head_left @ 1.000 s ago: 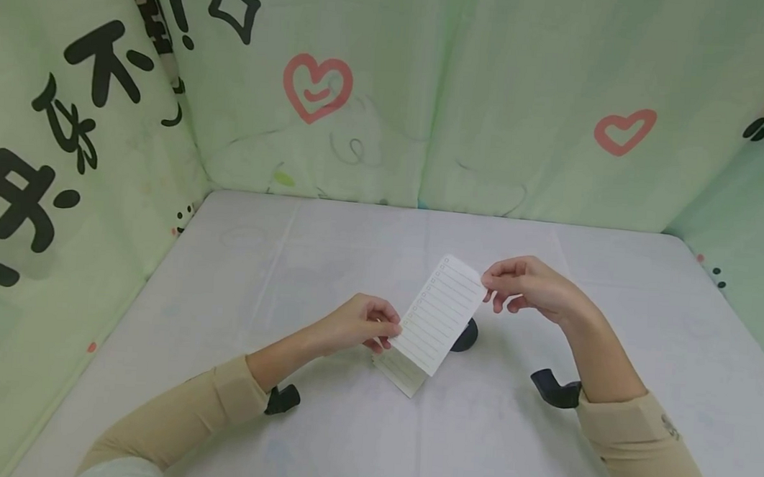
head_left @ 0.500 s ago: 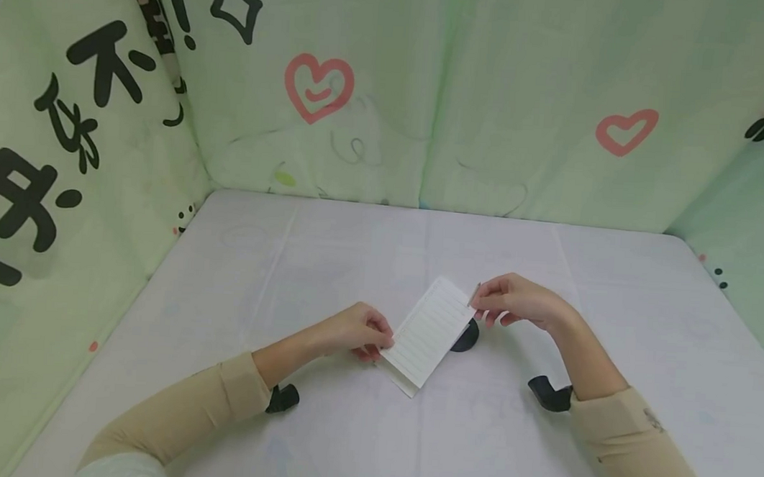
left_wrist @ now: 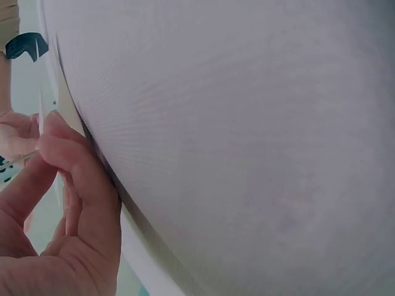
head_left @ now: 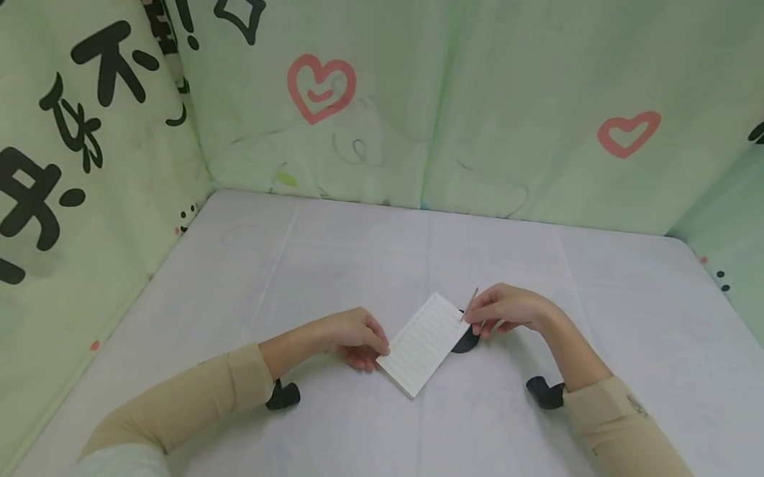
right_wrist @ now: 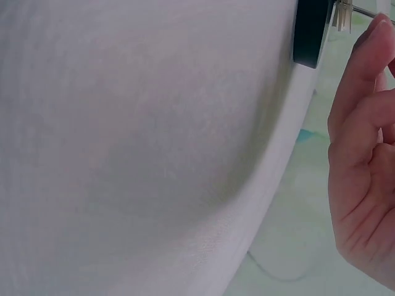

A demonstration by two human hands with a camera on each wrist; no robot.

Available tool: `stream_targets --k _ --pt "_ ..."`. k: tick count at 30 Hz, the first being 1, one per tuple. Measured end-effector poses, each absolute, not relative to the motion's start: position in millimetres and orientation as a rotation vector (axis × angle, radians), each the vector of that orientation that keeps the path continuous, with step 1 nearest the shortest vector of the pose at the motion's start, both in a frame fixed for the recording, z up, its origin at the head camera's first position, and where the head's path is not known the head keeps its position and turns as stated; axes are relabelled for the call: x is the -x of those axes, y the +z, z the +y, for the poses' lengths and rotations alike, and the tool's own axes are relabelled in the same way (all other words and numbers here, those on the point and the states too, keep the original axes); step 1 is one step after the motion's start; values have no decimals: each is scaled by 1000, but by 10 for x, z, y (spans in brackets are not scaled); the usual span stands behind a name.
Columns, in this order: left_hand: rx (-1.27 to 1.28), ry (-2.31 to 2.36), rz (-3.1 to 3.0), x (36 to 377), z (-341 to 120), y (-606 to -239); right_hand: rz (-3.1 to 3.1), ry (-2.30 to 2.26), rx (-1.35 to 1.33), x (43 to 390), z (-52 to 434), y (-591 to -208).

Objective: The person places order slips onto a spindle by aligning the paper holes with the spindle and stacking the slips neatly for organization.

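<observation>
While my left hand (head_left: 351, 335) pinches the lower left edge of the lined paper slip (head_left: 423, 344) and my right hand (head_left: 503, 312) pinches its upper right corner at the thin metal spike (head_left: 470, 304) on the black base (head_left: 464, 341), the slip sits at the centre of the frame, low over the white table (head_left: 368, 252). If I press down crooked, I think the paper could tear or the spike could prick my fingertips. A second ago the slip stood higher and steeper; now it lies nearly flat.

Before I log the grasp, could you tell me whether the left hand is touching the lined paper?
Touching. In the head view the left hand has its fingertips on the near-left edge of the lined paper, with no gap between them.
</observation>
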State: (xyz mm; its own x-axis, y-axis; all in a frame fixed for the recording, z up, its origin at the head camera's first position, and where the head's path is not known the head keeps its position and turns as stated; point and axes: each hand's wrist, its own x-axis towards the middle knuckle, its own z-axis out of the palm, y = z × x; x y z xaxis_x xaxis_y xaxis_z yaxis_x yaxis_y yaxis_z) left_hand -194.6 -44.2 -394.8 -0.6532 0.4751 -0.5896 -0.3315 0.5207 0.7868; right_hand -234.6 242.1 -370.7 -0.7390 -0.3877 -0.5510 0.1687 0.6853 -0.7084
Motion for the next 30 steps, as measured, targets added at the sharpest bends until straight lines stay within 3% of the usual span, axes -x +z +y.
stream_targets --k 30 --pt "-39 1106 1979 1988 -395 -4028 2245 -871 176 2383 2335 -3795"
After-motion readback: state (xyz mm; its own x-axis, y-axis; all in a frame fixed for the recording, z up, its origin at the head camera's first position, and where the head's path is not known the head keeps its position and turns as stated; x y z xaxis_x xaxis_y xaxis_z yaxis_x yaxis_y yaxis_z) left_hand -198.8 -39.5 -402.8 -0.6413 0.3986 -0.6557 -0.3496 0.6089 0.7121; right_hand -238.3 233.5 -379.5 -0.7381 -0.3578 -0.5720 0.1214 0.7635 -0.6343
